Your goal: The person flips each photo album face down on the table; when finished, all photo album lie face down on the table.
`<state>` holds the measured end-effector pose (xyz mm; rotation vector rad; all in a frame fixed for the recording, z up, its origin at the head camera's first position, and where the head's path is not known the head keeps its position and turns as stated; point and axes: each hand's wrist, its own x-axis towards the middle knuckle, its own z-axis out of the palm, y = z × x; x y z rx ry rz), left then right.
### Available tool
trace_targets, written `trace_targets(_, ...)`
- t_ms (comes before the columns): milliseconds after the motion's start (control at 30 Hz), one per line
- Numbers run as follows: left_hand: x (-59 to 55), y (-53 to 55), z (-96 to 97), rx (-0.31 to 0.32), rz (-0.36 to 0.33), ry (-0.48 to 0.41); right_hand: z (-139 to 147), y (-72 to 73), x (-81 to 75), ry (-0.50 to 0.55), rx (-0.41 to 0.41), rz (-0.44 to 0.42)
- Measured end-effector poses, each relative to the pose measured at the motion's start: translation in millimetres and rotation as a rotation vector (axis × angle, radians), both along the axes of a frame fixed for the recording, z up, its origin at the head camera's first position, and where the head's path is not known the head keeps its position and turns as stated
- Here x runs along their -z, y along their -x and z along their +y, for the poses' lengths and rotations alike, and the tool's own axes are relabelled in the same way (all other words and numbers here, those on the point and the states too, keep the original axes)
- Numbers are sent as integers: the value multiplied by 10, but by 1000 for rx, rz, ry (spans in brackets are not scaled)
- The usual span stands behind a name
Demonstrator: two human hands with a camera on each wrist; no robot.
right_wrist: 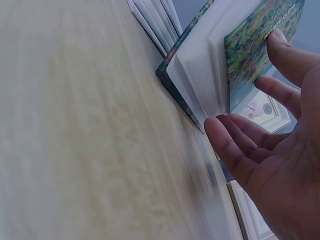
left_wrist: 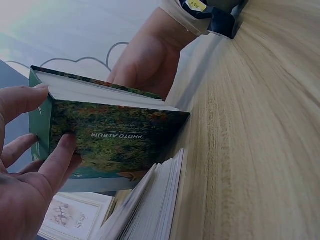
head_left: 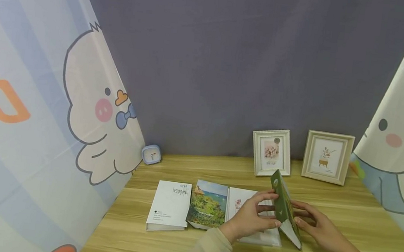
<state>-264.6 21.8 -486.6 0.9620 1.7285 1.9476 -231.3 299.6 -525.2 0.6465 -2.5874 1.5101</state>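
A green-spined photo album (head_left: 282, 206) with a painted garden cover stands tilted above the table, its lower edge close to or on the wood. My left hand (head_left: 253, 219) grips it by the spine, thumb at one end and fingers against the spine and cover in the left wrist view. On the other side, my right hand (head_left: 319, 228) touches the cover with loosely bent fingers. In the right wrist view, the pages (right_wrist: 200, 70) fan slightly apart and some fingertips (right_wrist: 212, 125) lie near their lower corner. Beside it lies a pale album (head_left: 264, 235), partly covered by my left hand.
Left of these lie another painted photo album (head_left: 208, 205) and a white book (head_left: 169, 205). Two picture frames, one white (head_left: 271, 152) and one cream (head_left: 327, 157), stand at the back right. A small blue clock (head_left: 151, 154) sits back left. Printed curtains flank the wooden table (head_left: 126, 234).
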Motion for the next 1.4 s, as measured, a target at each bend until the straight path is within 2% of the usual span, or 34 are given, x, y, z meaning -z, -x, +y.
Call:
trace_targets(167, -25, -17, -3, -3, -8, 7, -17, -10, -10, 0, -3, 19)
trace_targets(400, -40, -30, 0, -6, 6, 14, -42, 6, -31, 6, -4, 117)
trace_targets(700, -48, -28, 5, -1, 6, 13, -87, -11, -154, 10, 6, 143)
trace_targets(1033, -74, -39, 18, -1, 2, 30, -109, -50, -298, 74, -27, 57)
trace_targets(1400, -97, -56, 34, 0, -8, 35, -123, -62, -417, 29, -6, 106)
